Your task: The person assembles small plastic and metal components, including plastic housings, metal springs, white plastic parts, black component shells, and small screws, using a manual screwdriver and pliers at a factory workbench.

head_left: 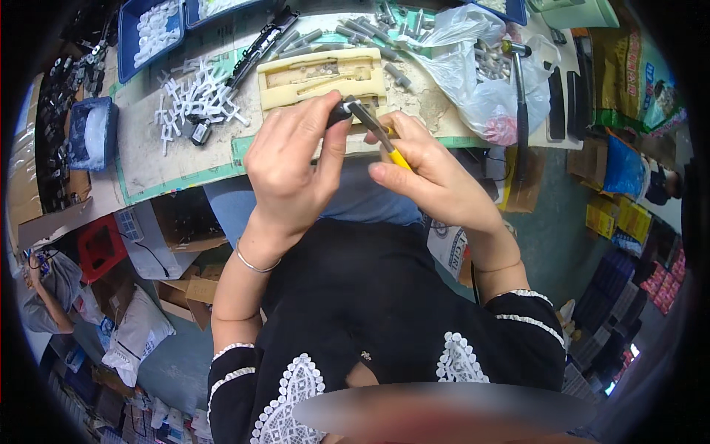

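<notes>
A small black part (338,116) with a white tip is pinched between the thumb and fingers of my left hand (285,159). My right hand (436,174) is closed round a pair of pliers (400,158) with yellow handles. The metal jaws reach up and left to the white tip; whether they grip it cannot be made out. Just beyond my hands lies a cream fixture block (320,56) with shaped hollows. Left of it is a loose pile of white plastic pieces (198,92), with a small black piece (200,134) at the pile's near edge.
Grey cylinders (362,28) and a long black assembly (260,46) lie at the back. On the right are a plastic bag (462,92) of small parts and a hammer (521,96). Blue bins (123,55) stand at left. A person (52,292) is at far left.
</notes>
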Demonstrator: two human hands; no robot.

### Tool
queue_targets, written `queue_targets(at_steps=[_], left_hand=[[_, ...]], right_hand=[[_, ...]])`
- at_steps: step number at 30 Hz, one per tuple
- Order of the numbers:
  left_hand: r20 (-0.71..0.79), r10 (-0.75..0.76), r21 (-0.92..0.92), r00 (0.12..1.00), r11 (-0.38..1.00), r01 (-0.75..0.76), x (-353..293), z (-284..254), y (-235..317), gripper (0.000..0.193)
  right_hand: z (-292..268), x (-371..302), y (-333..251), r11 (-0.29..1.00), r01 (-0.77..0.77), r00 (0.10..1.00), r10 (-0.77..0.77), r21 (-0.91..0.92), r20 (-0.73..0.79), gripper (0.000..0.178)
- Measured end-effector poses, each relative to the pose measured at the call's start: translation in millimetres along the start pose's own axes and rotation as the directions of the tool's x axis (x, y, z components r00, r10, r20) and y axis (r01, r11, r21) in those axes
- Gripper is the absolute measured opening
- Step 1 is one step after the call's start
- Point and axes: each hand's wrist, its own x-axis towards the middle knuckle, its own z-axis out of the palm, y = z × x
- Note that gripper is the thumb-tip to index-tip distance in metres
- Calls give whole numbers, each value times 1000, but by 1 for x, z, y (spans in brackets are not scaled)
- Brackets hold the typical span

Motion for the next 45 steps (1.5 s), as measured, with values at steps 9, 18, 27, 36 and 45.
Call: queue_targets(at_steps=[9,18,27,36,45], left_hand=[[308,-178,-300,935,914,272,-8,-11,-6,23],[535,-495,-802,685,-41,596,4,-6,-8,28],[504,-645,-862,574,-410,297,13,13,-34,25],[262,-817,-961,514,-171,218,11,16,-18,24],[243,-713,-970,658,-158,187,-7,-13,-1,28]], right_hand=[[-2,-2,8,904,172,979,-201,-392,-34,21],[-44,15,30,679,-405,887,129,-612,-444,33],[-30,18,33,548,-251,899,-172,-798,-402,22],[39,12,2,978,181,968,-159,100,-195,43],[40,12,2,918,386,922,-384,85,-39,32]])
